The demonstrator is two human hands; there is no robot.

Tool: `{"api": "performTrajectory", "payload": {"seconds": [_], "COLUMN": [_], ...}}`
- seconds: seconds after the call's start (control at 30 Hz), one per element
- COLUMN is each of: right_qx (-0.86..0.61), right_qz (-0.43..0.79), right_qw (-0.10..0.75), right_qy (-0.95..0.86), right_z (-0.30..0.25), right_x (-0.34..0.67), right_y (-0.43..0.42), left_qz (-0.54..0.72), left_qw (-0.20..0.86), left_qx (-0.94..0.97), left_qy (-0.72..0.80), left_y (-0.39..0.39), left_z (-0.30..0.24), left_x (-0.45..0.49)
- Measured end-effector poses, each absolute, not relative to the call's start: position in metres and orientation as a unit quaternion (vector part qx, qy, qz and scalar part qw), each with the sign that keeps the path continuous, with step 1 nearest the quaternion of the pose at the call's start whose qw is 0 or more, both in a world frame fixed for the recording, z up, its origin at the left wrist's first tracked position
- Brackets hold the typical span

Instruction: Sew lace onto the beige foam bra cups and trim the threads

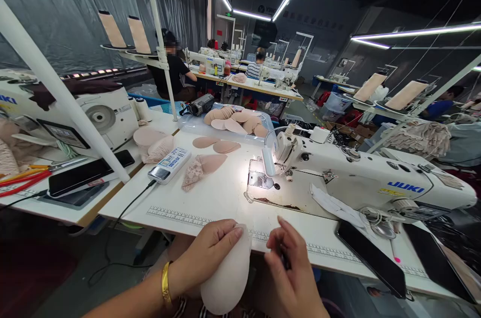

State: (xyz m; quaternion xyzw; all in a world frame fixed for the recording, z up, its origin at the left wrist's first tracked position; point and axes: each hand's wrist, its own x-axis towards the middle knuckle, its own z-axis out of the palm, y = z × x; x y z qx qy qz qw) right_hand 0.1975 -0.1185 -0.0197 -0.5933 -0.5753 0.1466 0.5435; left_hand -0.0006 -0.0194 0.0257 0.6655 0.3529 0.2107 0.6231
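Note:
Pinched between thumb and fingers of my left hand (216,245) is a pale bra cup (230,278), hanging over the front edge of the table. My right hand (287,268) is just to the right of the cup, apart from it, with its fingers curled. A small dark patch shows inside those fingers, too hidden to name. Beyond my hands stands a white sewing machine (353,173) with its lamp lit over the needle area. On the tabletop to its left lie a lace-trimmed beige piece (205,168) and two beige cups (216,145).
A printed ruler (180,215) runs along the front edge. A white electronic device (169,165) with a cable lies at left. More cups fill a clear plastic tray (188,125) at the back. Two black phone-like slabs, including a phone (370,258), lie at right. Co-workers sit farther off.

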Motion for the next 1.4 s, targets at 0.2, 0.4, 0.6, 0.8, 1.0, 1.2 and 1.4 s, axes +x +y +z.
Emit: {"api": "performTrajectory", "payload": {"seconds": [0.2, 0.4, 0.6, 0.8, 1.0, 1.2, 1.4], "right_qx": [-0.522, -0.556, -0.508, -0.509, -0.504, -0.512, -0.45], "right_qz": [0.391, 0.43, 0.536, 0.366, 0.301, 0.419, 0.549], "right_qw": [0.551, 0.614, 0.46, 0.573, 0.647, 0.548, 0.391], "right_qy": [-0.521, -0.36, -0.493, -0.528, -0.486, -0.511, -0.585], "right_z": [-0.041, 0.004, 0.011, 0.029, 0.07, 0.049, 0.033], "right_x": [0.167, 0.227, 0.182, 0.134, 0.133, 0.131, 0.128], "right_y": [-0.13, -0.123, -0.056, 0.073, 0.216, 0.188, 0.061], "left_qz": [0.255, 0.169, 0.286, 0.308, 0.317, 0.386, 0.418], "left_qw": [0.667, 0.609, 0.583, 0.558, 0.552, 0.602, 0.599], "left_qx": [0.604, 0.706, 0.632, 0.613, 0.615, 0.54, 0.545], "left_qy": [0.354, 0.32, 0.424, 0.467, 0.465, 0.444, 0.413], "left_y": [-0.019, 0.003, 0.013, 0.015, 0.03, 0.053, 0.063], "left_z": [0.022, 0.032, 0.039, 0.029, 0.019, 0.018, 0.008], "left_x": [0.005, -0.03, -0.061, -0.08, -0.083, -0.076, -0.066]}}
